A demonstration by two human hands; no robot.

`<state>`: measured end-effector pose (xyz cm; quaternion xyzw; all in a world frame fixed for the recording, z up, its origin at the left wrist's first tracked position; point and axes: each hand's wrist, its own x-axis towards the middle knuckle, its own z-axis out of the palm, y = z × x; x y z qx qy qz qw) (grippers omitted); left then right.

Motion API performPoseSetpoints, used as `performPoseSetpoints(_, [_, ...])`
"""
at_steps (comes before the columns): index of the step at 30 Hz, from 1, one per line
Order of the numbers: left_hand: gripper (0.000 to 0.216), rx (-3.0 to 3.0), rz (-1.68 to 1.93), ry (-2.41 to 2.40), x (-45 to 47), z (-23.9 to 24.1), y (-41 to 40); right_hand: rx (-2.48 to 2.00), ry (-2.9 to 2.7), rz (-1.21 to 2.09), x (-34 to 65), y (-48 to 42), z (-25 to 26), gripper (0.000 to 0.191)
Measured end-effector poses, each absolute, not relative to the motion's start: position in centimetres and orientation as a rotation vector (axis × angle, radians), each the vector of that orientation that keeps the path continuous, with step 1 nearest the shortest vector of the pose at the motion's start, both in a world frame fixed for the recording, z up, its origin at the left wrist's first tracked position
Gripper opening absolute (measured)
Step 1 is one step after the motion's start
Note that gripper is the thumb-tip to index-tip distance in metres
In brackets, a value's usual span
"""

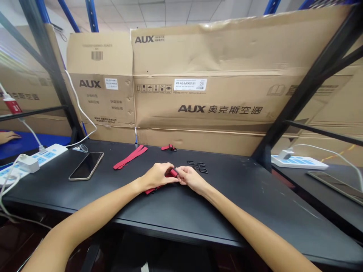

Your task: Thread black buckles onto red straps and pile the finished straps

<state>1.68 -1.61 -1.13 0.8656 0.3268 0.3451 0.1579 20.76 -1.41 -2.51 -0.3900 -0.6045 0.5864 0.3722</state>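
Over the middle of the black table (136,209), my left hand (159,176) pinches a folded red strap (174,172). My right hand (193,179) meets it from the other side, its thumb and fingers closed on the strap's end. A dark edge shows at the strap there, but I cannot tell whether it is a buckle. Beneath my left hand lies another red piece (151,190) with some black on it, partly covered. Just beyond my right hand are several black buckles (200,166). Flat red straps (131,156) lie to the left, and a short red strap with a black buckle (170,147) sits farther back.
A phone (86,166) lies at the left, near a white power strip (51,153) with plugs and cables. Cardboard panels (198,113) rise along the back edge. Dark metal posts (306,90) flank the table. At far left another person's hand (8,136) rests on a blue surface.
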Motion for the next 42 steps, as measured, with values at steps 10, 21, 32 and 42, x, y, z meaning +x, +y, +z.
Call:
performPoseSetpoints(10, [0.020,2.612,0.952,1.034,1.8,-0.9,-1.7,-1.230,-1.625,1.010,22.0,-0.2,-2.6,0.038])
performPoseSetpoints(21, [0.022,2.707,0.794,0.996,1.4,-1.0,-0.6,-1.471,-1.818,0.474,22.3,0.2,-2.4,0.029])
performPoseSetpoints(32, [0.031,2.739,0.712,0.992,1.2,-1.1,-0.5,-1.591,-1.924,0.282,22.6,0.0,-2.4,0.025])
performPoseSetpoints(42, [0.049,2.470,0.730,0.714,0.2,-1.9,0.3,-1.008,-2.405,0.125,21.5,-1.8,-2.0,0.028])
